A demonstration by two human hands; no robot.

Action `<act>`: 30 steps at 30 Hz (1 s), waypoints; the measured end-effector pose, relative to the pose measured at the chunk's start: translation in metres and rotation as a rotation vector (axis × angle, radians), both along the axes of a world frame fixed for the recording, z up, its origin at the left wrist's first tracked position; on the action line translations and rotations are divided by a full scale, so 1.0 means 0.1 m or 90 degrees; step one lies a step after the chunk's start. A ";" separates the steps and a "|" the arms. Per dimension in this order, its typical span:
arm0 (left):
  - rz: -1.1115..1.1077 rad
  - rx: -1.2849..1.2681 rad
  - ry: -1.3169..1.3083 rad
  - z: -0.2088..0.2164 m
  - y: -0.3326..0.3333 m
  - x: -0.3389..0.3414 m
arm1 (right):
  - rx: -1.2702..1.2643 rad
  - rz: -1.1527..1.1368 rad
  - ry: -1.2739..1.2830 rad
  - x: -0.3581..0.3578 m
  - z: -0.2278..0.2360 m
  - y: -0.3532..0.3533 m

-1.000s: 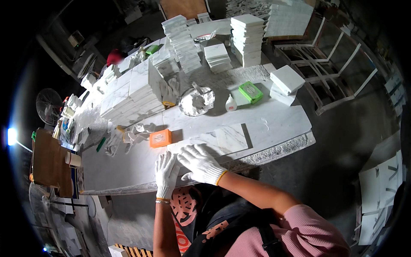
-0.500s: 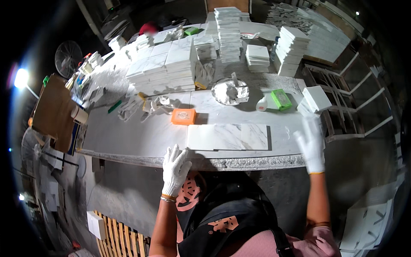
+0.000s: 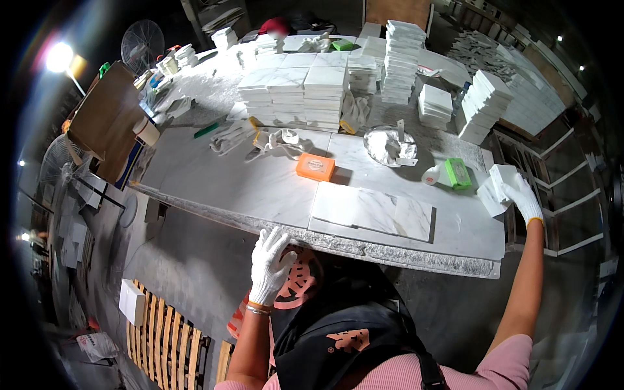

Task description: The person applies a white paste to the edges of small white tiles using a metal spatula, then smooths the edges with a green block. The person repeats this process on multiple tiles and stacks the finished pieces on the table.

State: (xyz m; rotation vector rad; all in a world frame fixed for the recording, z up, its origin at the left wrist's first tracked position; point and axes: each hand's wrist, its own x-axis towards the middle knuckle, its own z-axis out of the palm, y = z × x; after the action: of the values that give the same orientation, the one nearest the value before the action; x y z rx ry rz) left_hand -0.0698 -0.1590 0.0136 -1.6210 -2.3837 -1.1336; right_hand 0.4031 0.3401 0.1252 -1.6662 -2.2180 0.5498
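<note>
My right hand (image 3: 522, 198), in a white knit glove, reaches out to a small stack of white tiles (image 3: 499, 183) at the table's right end. Its fingers lie around the right edge of the top tile; the fingertips are partly hidden. In front of me my left hand (image 3: 269, 266), gloved alike, hovers by the front edge of the table, fingers spread and holding nothing. A row of grey-veined marble tiles (image 3: 372, 209) lies flat between the hands. Behind the row sits an orange sanding block (image 3: 316, 167). A green block (image 3: 457, 173) and a small white bottle (image 3: 431, 175) stand left of the tile stack.
A round foil-like dish (image 3: 370, 151) holds white material, with flat scrapers across it. Loose gloves (image 3: 283, 142) lie left of it. Tall tile stacks (image 3: 322, 97) rise behind. A slatted frame (image 3: 560, 185) stands to the right, a wooden pallet (image 3: 159, 335) on the floor at left.
My right hand has moved outward and now touches the tile stack. The head view has turned, so the table appears tilted and shifted right. My left hand remains by the table's front edge.
</note>
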 end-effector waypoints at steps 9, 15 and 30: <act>-0.080 -0.018 0.027 0.16 0.67 0.28 | 0.038 -0.022 -0.075 -0.11 -0.09 0.16; -0.228 -0.141 0.144 0.09 1.53 0.30 | 0.205 -0.023 -0.044 0.06 -0.04 0.05; -0.016 -0.144 0.203 -0.22 1.35 -0.21 | 0.163 0.406 -0.183 -0.56 -0.28 -1.65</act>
State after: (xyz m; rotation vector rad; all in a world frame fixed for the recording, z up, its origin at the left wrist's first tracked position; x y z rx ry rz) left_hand -0.0904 -0.0241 -0.0088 -1.7435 -2.3499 -0.5679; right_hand 0.3468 0.1753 0.0970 -0.9382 -2.8907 0.1487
